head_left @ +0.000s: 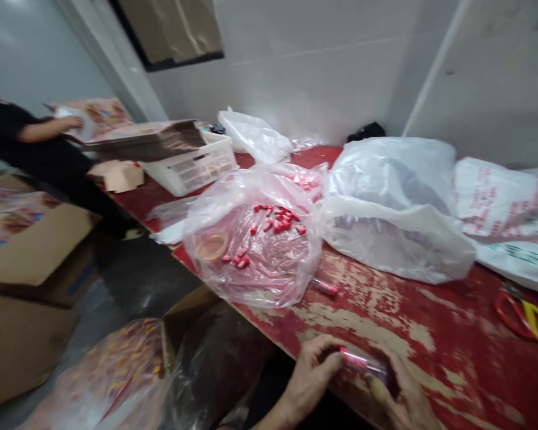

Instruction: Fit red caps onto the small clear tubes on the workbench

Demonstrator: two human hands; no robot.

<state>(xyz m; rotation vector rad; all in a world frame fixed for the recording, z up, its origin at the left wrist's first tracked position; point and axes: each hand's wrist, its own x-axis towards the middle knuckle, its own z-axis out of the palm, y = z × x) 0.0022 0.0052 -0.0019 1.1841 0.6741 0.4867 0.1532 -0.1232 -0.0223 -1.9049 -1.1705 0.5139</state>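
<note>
Low over the table's front edge, my left hand [311,373] pinches the red-capped end of a clear plastic tube [363,361]. My right hand [406,391] is wrapped around the tube's other end, so the tube lies sideways between both hands. What the tube contains is too blurred to make out. Ahead of my hands, another clear tube with a red end [325,286] lies beside an open clear plastic bag [269,280]. Several small red caps [280,221] lie scattered in that bag, along with a round, shallow tan container [210,246].
Scissors [526,313] with red and yellow handles lie at right. White bags [394,173] stand behind on the worn red table [367,322]. A white basket [201,164] sits at far left, near a person in dark clothes [40,143]. Open cardboard boxes [36,251] stand below.
</note>
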